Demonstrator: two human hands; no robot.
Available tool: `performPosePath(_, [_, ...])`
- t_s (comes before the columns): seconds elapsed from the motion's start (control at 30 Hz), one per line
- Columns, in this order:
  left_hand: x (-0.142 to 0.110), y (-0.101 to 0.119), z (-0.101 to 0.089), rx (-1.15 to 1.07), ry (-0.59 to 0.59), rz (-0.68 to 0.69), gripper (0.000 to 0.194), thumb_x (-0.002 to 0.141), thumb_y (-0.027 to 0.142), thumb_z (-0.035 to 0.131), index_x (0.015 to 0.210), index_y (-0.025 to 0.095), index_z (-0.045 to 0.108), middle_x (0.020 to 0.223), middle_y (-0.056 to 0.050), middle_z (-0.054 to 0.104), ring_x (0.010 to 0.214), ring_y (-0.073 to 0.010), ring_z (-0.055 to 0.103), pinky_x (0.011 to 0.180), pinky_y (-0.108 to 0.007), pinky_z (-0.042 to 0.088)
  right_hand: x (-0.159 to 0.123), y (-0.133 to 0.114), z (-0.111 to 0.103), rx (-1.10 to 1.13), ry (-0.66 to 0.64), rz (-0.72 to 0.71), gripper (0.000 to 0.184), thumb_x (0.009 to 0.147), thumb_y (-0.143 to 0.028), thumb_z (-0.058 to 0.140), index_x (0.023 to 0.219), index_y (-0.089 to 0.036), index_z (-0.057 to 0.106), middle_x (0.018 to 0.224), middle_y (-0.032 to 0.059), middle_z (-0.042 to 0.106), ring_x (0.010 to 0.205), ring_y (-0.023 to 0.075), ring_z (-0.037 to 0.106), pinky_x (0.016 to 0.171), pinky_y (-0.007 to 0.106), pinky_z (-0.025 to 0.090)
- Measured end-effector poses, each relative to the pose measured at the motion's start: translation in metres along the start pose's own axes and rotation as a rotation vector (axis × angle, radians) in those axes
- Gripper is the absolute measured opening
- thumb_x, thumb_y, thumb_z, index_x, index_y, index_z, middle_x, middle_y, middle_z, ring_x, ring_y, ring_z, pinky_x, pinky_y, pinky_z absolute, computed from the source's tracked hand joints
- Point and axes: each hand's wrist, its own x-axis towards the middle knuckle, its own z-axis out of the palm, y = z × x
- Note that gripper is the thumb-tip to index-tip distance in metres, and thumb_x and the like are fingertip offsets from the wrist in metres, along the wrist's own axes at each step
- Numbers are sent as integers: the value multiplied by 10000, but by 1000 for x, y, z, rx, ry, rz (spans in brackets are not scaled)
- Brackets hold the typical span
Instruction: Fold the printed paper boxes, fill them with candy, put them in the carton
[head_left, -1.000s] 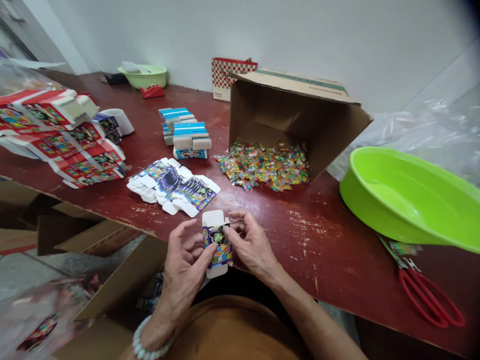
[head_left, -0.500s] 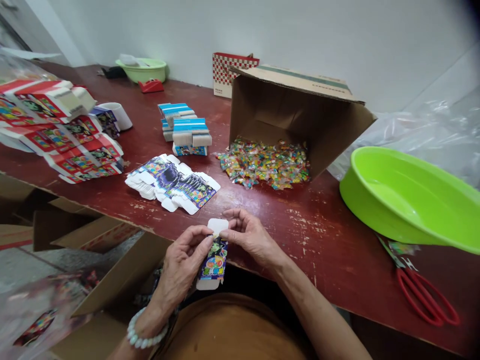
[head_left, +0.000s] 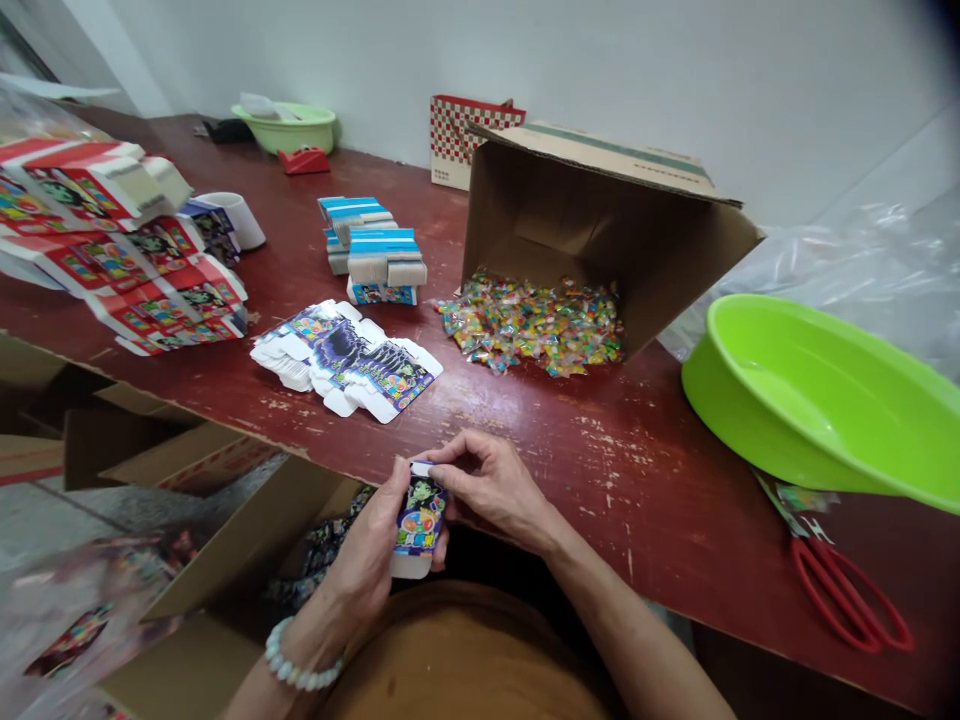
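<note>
My left hand (head_left: 379,545) is wrapped round a small purple candy box (head_left: 418,515) with a cartoon print, held upright over the table's front edge. At the box's top end, my right hand (head_left: 480,485) pinches the flap between thumb and fingers. A white flap still sticks out at the lower end. Beyond my hands lies a fanned stack of flat purple cartons (head_left: 345,360). Small clear packets of colourful candy (head_left: 532,325) spill from the mouth of a cardboard box (head_left: 585,215) lying on its side.
Bundled red cartons (head_left: 165,270) and blue cartons (head_left: 382,260) stand at left and centre. A green basin (head_left: 810,400) and red-handled scissors (head_left: 847,590) are on the right. Below the table edge is an open cardboard box (head_left: 217,560) with dark packs inside.
The top flap that stood up is now folded down under my right fingers. My left hand has shifted from pinching the box to wrapping round its side.
</note>
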Motion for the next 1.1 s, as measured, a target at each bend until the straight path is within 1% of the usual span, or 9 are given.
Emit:
performPosePath(0.1, [1,2,1,45,0,35,604,860,690,504,1051,138,658,685,-45,705,419,-125,582,424,-221,454,7,-5,1,97,9,121,194,768,-328,733,805,-161,641,678,1,685,435,93,585,416,196,439])
performPosePath(0.2, [3,4,-2,109,12,73,651,855,721,470,988,123,688,586,-38,668,416,-121,562,423,-208,428,11,-7,4,149,35,149,214,749,-336,734,763,-157,618,618,-11,657,415,100,580,408,202,450])
performPosePath(0.3, [5,3,-6,170,24,98,661,850,719,482,996,112,700,519,-25,627,411,-122,551,417,-202,412,8,-6,6,29,79,41,168,791,-316,696,809,-152,664,698,11,695,488,93,596,468,202,481])
performPosePath(0.43, [6,0,-6,169,47,112,688,860,698,488,1235,139,633,647,-37,683,408,-123,563,404,-215,419,1,-6,1,-206,13,-153,129,868,-270,623,851,-162,693,893,54,745,631,107,635,559,211,502])
performPosePath(0.53, [6,1,-4,194,47,114,705,863,688,495,1330,168,586,680,-33,679,422,-115,559,409,-208,420,-1,-9,-5,-379,25,-261,112,883,-221,602,866,-169,700,903,50,752,698,119,645,643,231,504])
performPosePath(0.8, [8,8,-9,249,10,98,699,839,707,518,1220,140,666,667,-42,669,413,-94,539,400,-189,407,11,-13,-7,-525,43,-292,102,854,-217,658,855,-174,751,781,34,740,681,129,635,649,246,462])
performPosePath(0.87, [9,8,-9,229,18,110,689,836,698,533,1219,142,668,641,-35,662,411,-101,546,397,-191,413,12,-15,-6,-452,32,-250,106,859,-237,659,834,-178,743,797,37,736,713,141,640,678,263,477])
performPosePath(1.0, [11,7,-7,150,33,87,708,839,686,539,1319,170,606,645,-26,673,378,-116,553,369,-204,414,5,-12,-2,-176,-125,-85,256,940,-376,561,864,-186,715,959,57,710,748,140,629,666,270,509])
performPosePath(1.1, [10,4,-5,107,73,84,721,830,699,538,1381,234,541,696,-13,684,393,-126,572,379,-223,449,-4,-5,1,-153,-115,-99,237,932,-404,568,965,-227,723,1066,56,660,830,151,626,715,289,525])
